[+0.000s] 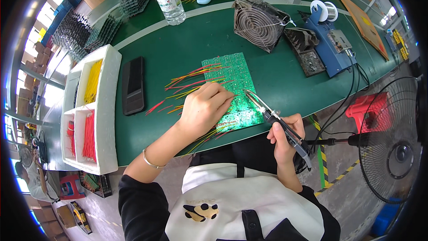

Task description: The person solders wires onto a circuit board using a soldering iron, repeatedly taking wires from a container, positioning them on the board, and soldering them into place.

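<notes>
A green circuit board (pixel 236 69) lies on the green table in front of me, with red and yellow wires (pixel 187 85) sticking out from its left side. My left hand (pixel 206 107) rests over the board, thumb and fingers pinched together at its middle; what they pinch is hidden. In my right hand (pixel 285 138) is a soldering iron (pixel 272 117) with a solder-feed tube and a black handle. Its tip meets or hovers just above the board, close to my left fingertips. I cannot tell whether it touches.
Left stand a white foam box (pixel 113 107) of red and yellow wires and a black phone-like case (pixel 133 85). Beyond are a water bottle (pixel 169 2), a small fan (pixel 258 22), and a blue solder feeder (pixel 327 44) with a spool. A large fan (pixel 397 151) stands right.
</notes>
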Tool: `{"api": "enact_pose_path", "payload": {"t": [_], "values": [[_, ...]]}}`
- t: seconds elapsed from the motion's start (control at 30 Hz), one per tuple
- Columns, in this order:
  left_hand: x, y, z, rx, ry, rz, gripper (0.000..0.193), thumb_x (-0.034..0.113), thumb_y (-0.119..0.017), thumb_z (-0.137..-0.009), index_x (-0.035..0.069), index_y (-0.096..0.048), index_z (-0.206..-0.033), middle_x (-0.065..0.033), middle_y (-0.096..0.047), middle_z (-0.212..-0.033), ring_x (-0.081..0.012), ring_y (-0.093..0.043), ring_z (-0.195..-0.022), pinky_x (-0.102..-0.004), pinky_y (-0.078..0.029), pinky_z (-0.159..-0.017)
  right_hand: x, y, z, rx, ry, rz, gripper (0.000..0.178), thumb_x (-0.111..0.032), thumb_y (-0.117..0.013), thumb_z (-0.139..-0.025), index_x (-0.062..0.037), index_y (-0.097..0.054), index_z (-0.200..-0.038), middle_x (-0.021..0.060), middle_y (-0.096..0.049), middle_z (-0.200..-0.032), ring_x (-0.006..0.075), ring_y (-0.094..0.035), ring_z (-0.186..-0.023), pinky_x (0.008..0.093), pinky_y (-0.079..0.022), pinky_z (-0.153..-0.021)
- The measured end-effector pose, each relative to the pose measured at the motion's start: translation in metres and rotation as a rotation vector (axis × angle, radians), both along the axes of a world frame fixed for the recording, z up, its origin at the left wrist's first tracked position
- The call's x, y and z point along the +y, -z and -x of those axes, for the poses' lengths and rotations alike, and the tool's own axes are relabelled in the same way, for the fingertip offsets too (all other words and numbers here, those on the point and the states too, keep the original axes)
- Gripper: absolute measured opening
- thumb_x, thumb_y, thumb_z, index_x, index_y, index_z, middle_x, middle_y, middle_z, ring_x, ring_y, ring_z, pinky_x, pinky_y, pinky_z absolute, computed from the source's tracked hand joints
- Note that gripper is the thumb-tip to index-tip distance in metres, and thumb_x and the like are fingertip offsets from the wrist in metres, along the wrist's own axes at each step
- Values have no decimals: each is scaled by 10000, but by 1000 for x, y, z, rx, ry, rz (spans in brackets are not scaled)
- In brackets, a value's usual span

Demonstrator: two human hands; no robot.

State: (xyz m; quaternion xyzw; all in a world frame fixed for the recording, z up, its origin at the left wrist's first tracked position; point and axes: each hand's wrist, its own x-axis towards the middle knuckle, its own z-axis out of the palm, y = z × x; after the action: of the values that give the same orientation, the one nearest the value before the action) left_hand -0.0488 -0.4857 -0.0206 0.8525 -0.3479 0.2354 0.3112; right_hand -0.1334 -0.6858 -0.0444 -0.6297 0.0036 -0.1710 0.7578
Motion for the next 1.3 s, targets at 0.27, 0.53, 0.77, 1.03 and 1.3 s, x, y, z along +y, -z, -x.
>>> {"api": "enact_pose_path", "payload": {"t": [0.27,0.53,0.77,1.03,1.3], "values": [[1,1,1,25,1,31,105,11,-678,-691,34,-649,-789,-62,-562,-727,-207,-565,-636,-308,-474,-546,2,-1,0,-26,-4,74,177,-43,-607,-803,-1,-436,-825,53,-562,-613,47,-487,-478,179,-374,-450],[1,1,0,13,1,19,101,12,-676,-692,32,-648,-786,-58,-559,-721,-206,-564,-634,-311,-473,-548,2,-3,0,-22,-16,119,176,-42,-608,-797,0,-438,-810,51,-559,-590,47,-481,-472,181,-363,-449],[1,-1,0,3,8,0,90,18,-673,-696,37,-647,-780,-53,-557,-719,-201,-562,-630,-308,-472,-542,1,-3,-1,-31,-17,109,167,-34,-606,-792,1,-442,-793,46,-549,-579,42,-464,-463,184,-349,-443],[0,-2,0,-5,-4,-24,81,25,-675,-697,38,-649,-772,-54,-554,-717,-202,-559,-626,-309,-470,-536,2,-2,-1,-58,-7,134,167,-54,-603,-798,0,-444,-794,44,-537,-576,40,-458,-461,179,-336,-430],[-1,-1,0,2,-13,-6,78,30,-678,-697,44,-653,-770,-53,-559,-717,-204,-567,-640,-314,-480,-546,0,0,-4,-87,4,-53,154,-63,-563,-804,-9,-419,-794,40,-487,-539,51,-414,-425,169,-291,-400]]}}
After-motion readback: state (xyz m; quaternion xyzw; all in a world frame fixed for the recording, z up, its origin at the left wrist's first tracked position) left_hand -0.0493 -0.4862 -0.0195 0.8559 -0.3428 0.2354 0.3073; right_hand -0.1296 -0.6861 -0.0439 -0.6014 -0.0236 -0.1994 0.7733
